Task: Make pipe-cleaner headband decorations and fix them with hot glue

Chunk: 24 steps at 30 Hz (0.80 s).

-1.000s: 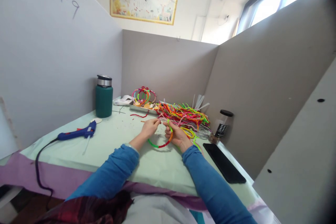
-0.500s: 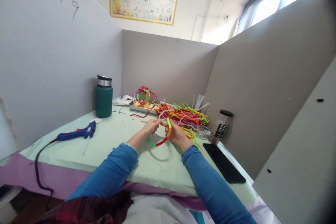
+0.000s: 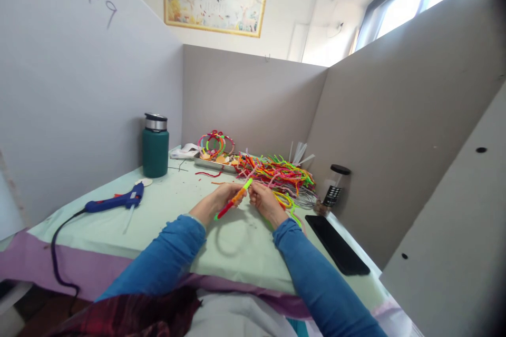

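A hoop wrapped in green, orange and red fuzzy sections (image 3: 236, 198) is seen nearly edge-on over the middle of the table. My left hand (image 3: 224, 197) is closed on it. Close beside it, my right hand (image 3: 264, 200) has its fingers pinched together near the hoop's upper green end; what they hold is too small to make out. A pink fuzzy stem (image 3: 251, 172) sticks up just above the hands. Behind them spreads a heap of colourful fuzzy stems (image 3: 276, 168).
At the left lie a blue glue gun (image 3: 114, 202) and its cord, with a green bottle (image 3: 155, 146) behind. A metal tray (image 3: 215, 164) holds finished-looking hoops (image 3: 215, 143). On the right are a black phone (image 3: 337, 245) and a black-lidded jar (image 3: 334, 189). Grey panels (image 3: 253, 100) enclose the table.
The hoop has turned from an open curve to nearly edge-on and swung left, across my left hand. My right hand has come off the hoop's orange part, its fingers now curled in.
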Tool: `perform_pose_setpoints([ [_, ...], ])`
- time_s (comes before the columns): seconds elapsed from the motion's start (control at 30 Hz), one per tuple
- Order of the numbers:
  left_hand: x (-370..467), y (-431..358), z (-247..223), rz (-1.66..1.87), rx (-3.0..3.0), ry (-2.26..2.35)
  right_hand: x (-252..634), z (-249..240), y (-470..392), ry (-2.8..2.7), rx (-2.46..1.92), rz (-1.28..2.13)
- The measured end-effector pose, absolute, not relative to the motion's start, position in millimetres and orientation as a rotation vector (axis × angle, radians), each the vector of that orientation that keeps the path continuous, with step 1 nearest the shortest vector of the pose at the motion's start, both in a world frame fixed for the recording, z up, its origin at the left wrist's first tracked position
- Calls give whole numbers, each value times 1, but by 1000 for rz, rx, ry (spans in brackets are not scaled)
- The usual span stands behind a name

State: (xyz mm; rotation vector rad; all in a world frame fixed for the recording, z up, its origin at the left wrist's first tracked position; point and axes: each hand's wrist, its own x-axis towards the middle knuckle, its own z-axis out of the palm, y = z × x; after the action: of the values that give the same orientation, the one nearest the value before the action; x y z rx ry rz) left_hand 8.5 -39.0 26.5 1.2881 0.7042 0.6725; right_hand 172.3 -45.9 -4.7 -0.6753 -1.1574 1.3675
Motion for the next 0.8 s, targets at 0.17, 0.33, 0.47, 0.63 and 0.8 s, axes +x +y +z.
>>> perform_pose_setpoints([
  [0.17,9,-45,31,496,1197,666,169,-3,-50,-1192,-622,1350],
  [0.33,11,-50,34,519,1176,719,169,-5,-46,-1158,-642,1275],
  [0.47,10,-47,33,602,1075,666,170,-8,-41,-1113,-692,1243],
  [0.63,9,-34,25,662,916,607,170,-10,-40,-1161,-728,1136],
  [0.8,8,-23,20,695,841,548,170,-12,-40,-1187,-806,1049],
])
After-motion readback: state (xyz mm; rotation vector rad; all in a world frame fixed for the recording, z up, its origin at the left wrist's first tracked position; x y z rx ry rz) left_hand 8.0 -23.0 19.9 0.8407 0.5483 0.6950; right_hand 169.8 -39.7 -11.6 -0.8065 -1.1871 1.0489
